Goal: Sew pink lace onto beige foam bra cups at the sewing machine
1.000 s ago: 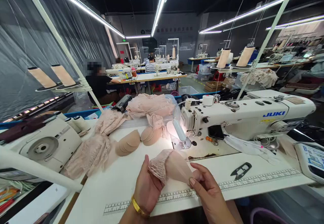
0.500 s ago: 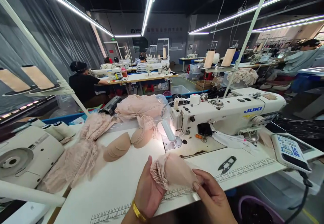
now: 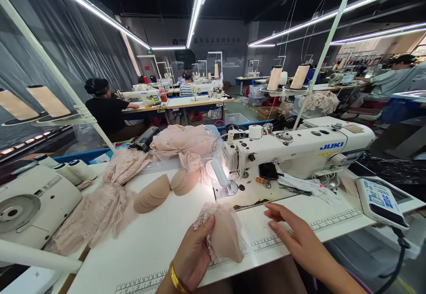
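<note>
In my left hand (image 3: 196,247) is a beige bra cup (image 3: 226,236) with lace and sheer fabric along one side. The thumb presses on the lace, and the cup hangs over the printed ruler at the table's front edge. My right hand (image 3: 289,229) is off the cup, to its right, with fingers apart and nothing in them. Beyond that hand, dark thread snips (image 3: 295,190) lie by the white cloth on the sewing machine's bed. The sewing machine (image 3: 293,147) stands behind both hands, its lamp lit over the needle area.
Left of the needle are two fanned stacks of beige cups (image 3: 152,194) and heaped pink lace pieces (image 3: 96,209). More lace lies on a clear plastic tray (image 3: 159,165). A control box (image 3: 381,201) sits at the right edge. Co-workers sit at machines farther back.
My right hand has let go of the cup and moved right, opening. The left hand has turned the cup more upright. The snips have shifted from the ruler back to the machine bed.
</note>
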The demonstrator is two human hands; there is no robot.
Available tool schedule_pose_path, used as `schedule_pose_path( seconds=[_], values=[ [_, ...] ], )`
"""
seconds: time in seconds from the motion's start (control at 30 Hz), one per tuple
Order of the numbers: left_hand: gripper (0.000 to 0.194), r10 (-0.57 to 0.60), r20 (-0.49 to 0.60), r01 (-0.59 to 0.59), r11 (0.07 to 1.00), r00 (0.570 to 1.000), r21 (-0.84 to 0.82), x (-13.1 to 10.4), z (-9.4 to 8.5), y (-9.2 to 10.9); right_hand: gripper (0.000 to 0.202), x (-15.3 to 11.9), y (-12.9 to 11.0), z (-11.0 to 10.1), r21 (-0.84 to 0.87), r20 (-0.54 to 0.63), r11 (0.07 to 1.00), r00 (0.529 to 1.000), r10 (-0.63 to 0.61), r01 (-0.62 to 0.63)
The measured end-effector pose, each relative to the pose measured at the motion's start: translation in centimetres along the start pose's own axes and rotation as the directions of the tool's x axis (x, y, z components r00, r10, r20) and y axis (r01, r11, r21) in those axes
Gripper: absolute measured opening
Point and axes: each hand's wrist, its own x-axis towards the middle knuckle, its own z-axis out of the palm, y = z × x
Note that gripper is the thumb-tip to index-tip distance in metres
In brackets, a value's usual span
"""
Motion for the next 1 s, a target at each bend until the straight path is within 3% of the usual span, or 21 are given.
schedule_pose_path(
  seconds=[0.07, 0.13, 0.2, 0.27, 0.43, 0.5, 0.6, 0.8, 1.0],
  values=[
    [0.042, -0.025, 0.061, 0.025, 1.0, 0.998, 0.015, 0.0, 0.1, -0.1, 0.076, 0.0, -2.3, 2.9, 0.3, 0.273, 0.948, 0.962, 0.024, -0.109],
    [0.04, -0.046, 0.084, 0.045, 0.999, 0.995, 0.018, 0.1, 0.1, -0.2, 0.095, 0.2, -4.1, 5.7, 0.515, 0.417, 0.826, 0.909, -0.009, -0.228],
    [0.039, -0.08, 0.058, 0.081, 0.997, 0.995, -0.009, 0.2, 0.1, 0.0, 0.096, 0.6, -5.1, 7.8, 0.635, 0.395, 0.71, 0.918, 0.04, -0.304],
    [0.039, -0.069, 0.024, 0.07, 0.997, 0.997, -0.038, 0.3, 0.1, 0.1, 0.091, 1.0, -5.5, 9.1, 0.696, 0.311, 0.655, 0.946, 0.093, -0.293],
    [0.039, 0.162, -0.029, -0.159, 0.984, 0.986, 0.075, 0.9, 0.6, 0.1, 0.089, 1.0, -5.2, 9.9, 0.714, 0.22, 0.666, 0.972, 0.081, -0.217],
    [0.039, 0.085, -0.082, -0.083, 0.996, 0.993, 0.022, 1.3, 0.7, 0.1, 0.089, 0.9, -5.2, 9.9, 0.707, 0.207, 0.673, 0.974, 0.094, -0.215],
    [0.05, -0.067, -0.049, 0.062, 0.993, 0.997, -0.101, 1.7, 0.8, 0.0, 0.088, 1.0, -5.1, 9.7, 0.715, 0.208, 0.663, 0.973, 0.102, -0.222],
    [0.043, 0.089, -0.017, -0.088, 0.995, 0.996, 0.051, 1.6, 0.5, -0.3, 0.085, 1.2, -4.9, 9.8, 0.726, 0.215, 0.652, 0.973, 0.087, -0.218],
    [0.042, 0.058, -0.035, -0.057, 0.998, 0.998, 0.032, 1.8, 0.3, -0.5, 0.079, 1.4, -5.1, 10.0, 0.772, 0.216, 0.575, 0.962, 0.164, -0.272]
  ],
)
